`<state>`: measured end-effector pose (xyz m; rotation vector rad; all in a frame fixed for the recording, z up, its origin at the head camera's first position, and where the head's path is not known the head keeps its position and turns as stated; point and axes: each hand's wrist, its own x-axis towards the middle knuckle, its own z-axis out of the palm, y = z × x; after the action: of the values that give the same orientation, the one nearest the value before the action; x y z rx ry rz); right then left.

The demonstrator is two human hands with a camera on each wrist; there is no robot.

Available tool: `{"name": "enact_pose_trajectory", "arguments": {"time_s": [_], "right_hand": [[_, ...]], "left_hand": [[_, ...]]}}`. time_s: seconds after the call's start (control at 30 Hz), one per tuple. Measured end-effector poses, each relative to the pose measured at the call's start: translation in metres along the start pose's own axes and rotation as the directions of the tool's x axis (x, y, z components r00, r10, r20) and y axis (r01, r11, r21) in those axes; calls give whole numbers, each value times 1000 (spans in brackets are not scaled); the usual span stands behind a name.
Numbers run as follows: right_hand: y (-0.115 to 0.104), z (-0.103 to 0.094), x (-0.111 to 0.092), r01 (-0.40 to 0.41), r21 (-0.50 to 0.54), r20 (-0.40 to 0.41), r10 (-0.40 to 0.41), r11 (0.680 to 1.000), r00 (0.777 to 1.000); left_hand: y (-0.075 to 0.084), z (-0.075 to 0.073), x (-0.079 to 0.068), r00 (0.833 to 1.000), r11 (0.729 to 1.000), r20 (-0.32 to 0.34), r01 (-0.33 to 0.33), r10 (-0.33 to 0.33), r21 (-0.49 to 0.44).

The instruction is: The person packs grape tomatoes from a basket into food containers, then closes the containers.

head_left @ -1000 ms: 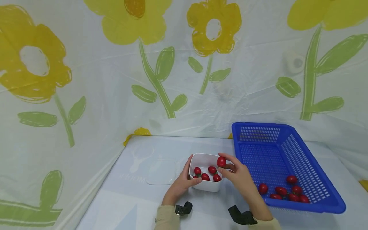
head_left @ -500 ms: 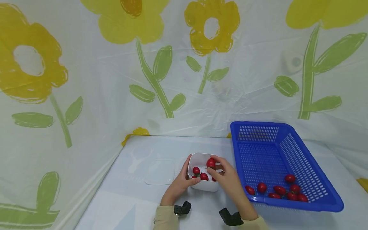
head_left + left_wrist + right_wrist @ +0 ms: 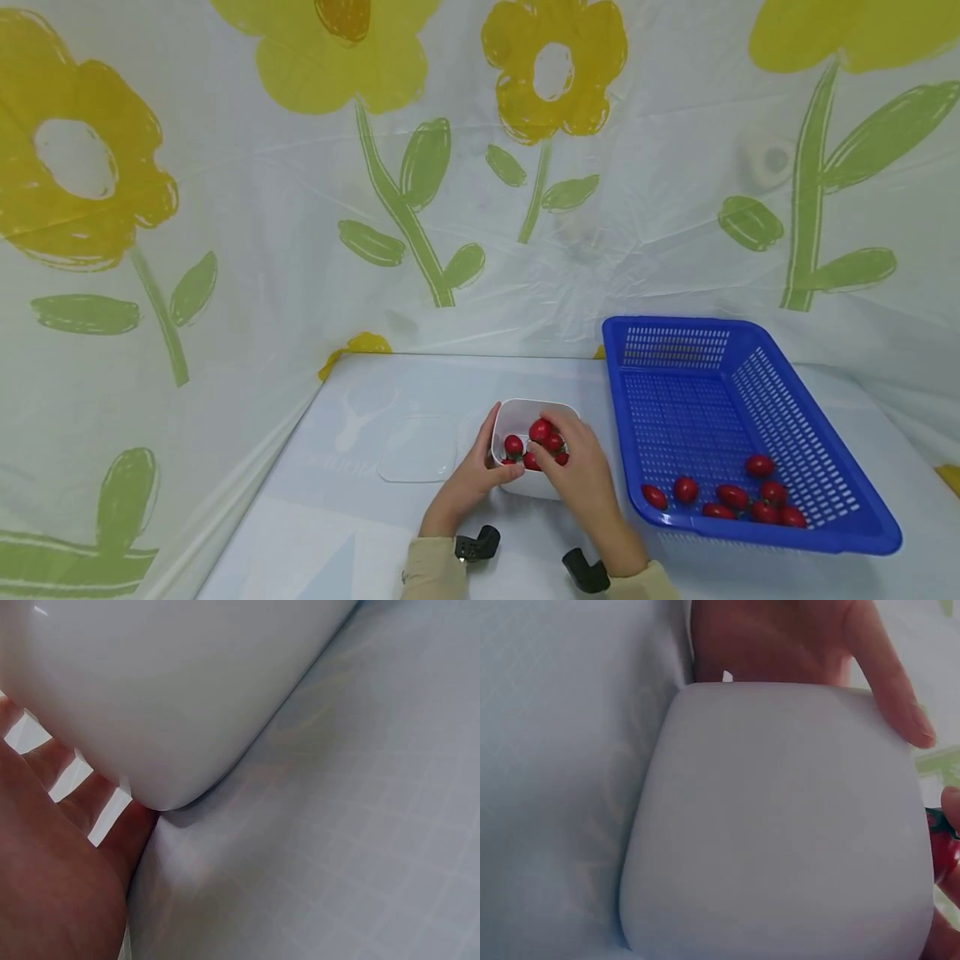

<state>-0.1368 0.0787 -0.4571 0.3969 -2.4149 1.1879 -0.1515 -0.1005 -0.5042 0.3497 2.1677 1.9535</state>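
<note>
A white square container [image 3: 528, 485] stands on the table with several red cherry tomatoes [image 3: 513, 445] inside. My left hand [image 3: 471, 477] grips its left side, with the thumb over the near rim and the fingers along the wall. In the left wrist view, those fingers lie against the smooth container wall [image 3: 172, 690]. My right hand [image 3: 583, 468] pinches a cherry tomato [image 3: 540, 430] within the container's opening, above the others. From the right wrist, a tomato with a green cap [image 3: 945, 855] shows at the fingertips beyond the container's rim.
To the right sits a blue perforated basket [image 3: 667, 392], with several cherry tomatoes [image 3: 731, 497] in its near end. A clear flat lid [image 3: 417, 450] lies on the table left of the container. A flower-printed sheet [image 3: 285, 192] hangs behind the table.
My right hand has carried its tomato leftward from the right rim and lowered it into the container. My left hand keeps its hold on the container.
</note>
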Motion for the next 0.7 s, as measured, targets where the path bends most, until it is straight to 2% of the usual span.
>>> {"name": "enact_pose_trajectory", "arguments": {"time_s": [0.1, 0.27, 0.7], "right_hand": [[1, 2, -2, 23, -53, -12, -24, 998, 1000], [5, 5, -4, 7, -98, -1, -7, 995, 1000], [8, 10, -4, -16, -55, 23, 17, 998, 1000]], "left_hand": [[0, 0, 1, 1000, 1000, 6, -5, 5, -6], [0, 1, 1, 1000, 1000, 2, 1, -1, 11], [1, 1, -1, 999, 1000, -17, -29, 29, 11]]}}
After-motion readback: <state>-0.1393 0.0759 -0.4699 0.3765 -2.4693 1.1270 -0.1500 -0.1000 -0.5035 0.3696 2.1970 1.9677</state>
